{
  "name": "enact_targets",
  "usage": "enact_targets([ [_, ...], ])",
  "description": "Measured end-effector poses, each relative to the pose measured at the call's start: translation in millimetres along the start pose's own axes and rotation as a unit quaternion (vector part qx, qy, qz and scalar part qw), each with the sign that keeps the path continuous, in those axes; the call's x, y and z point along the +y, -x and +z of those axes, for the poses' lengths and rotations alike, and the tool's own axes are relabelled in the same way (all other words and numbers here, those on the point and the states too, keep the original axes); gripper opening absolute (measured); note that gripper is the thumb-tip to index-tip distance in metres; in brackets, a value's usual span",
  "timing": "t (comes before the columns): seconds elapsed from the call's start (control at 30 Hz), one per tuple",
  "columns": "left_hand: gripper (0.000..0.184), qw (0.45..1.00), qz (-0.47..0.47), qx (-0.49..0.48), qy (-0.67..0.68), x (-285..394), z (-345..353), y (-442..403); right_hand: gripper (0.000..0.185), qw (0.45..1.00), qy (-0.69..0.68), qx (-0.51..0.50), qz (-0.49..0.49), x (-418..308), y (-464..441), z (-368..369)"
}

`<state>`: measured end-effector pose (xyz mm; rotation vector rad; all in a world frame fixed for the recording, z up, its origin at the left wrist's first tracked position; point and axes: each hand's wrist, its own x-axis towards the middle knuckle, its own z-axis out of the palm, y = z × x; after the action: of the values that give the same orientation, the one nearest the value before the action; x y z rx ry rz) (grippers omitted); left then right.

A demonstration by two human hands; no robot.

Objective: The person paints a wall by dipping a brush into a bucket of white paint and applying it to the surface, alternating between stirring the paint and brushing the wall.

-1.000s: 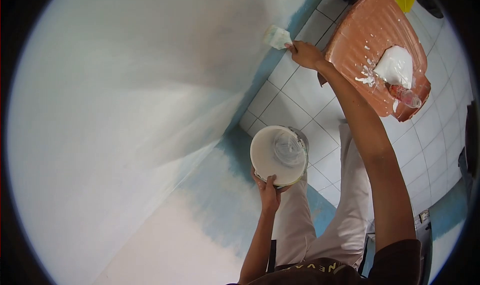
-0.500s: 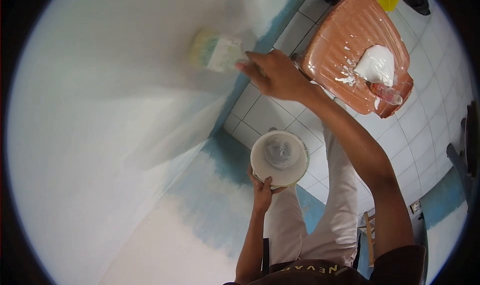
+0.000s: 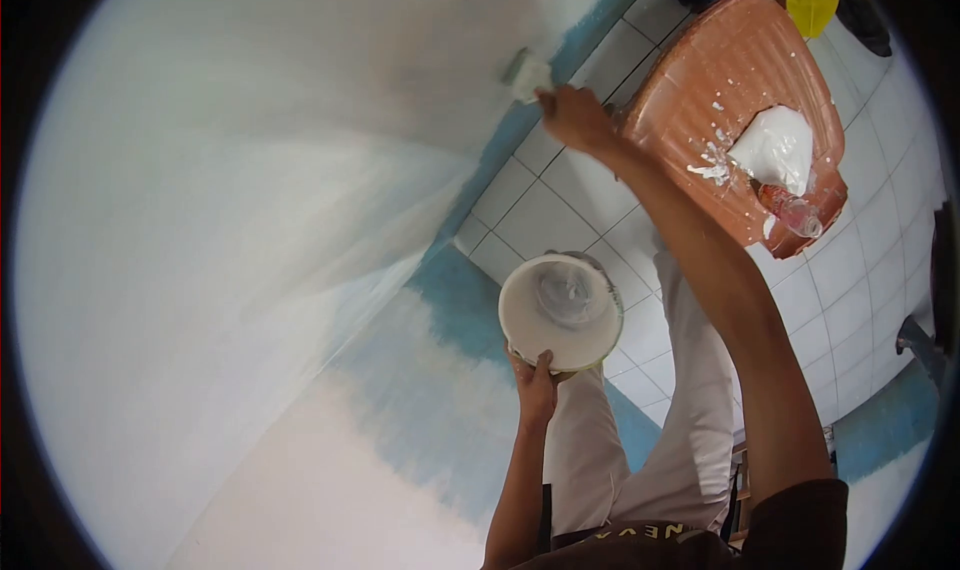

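My left hand (image 3: 536,382) grips the near rim of a white bucket (image 3: 517,322), its thumb over the edge. The bucket is tilted so its inside shows, with a whitish, partly see-through patch at the bottom. Higher up, my right hand (image 3: 580,118) is closed on the handle of a wide paint brush (image 3: 529,77). The bristles lie against the wall (image 3: 330,160), close above its blue lower band (image 3: 520,120). Whitish paint covers most of this wall.
An orange-brown plastic chair (image 3: 700,80) with white splatters stands at the upper right, bearing a white bag (image 3: 778,148) and a clear bottle (image 3: 792,213). A yellow bag (image 3: 805,2) lies behind it. White tiles (image 3: 548,220) cover the floor.
The brush in my right hand has moved from nearer the camera, up and to the right, toward the blue band. My left hand still holds the bucket, and the view has shifted slightly.
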<state>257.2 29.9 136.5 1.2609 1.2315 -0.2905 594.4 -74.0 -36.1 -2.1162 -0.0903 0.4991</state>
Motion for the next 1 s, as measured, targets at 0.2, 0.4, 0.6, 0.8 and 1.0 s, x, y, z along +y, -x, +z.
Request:
enact_targets([
  [0.2, 0.062, 0.994, -0.043, 0.026, 0.094, -19, -4, 20, 0.042, 0.987, -0.111, -0.014, -0.117, -94, 62, -86],
  [0.4, 0.065, 0.985, -0.081, 0.075, 0.134, -15, 5, 23, 0.046, 0.964, -0.120, 0.086, -0.220, -35, -3, -40],
  [0.6, 0.063, 0.983, -0.076, 0.064, 0.153, -4, 11, 24, 0.055, 0.999, -0.046, -0.006, -0.025, 39, -8, 3],
  [0.8, 0.058, 0.986, -0.088, 0.013, 0.139, -3, 12, 21, 0.045, 0.999, -0.020, -0.019, 0.020, -28, 6, -38],
  [1.0, 0.060, 0.987, -0.082, -0.034, 0.135, 8, 7, 23, 0.044, 0.990, -0.124, -0.001, -0.074, -122, 67, -101],
])
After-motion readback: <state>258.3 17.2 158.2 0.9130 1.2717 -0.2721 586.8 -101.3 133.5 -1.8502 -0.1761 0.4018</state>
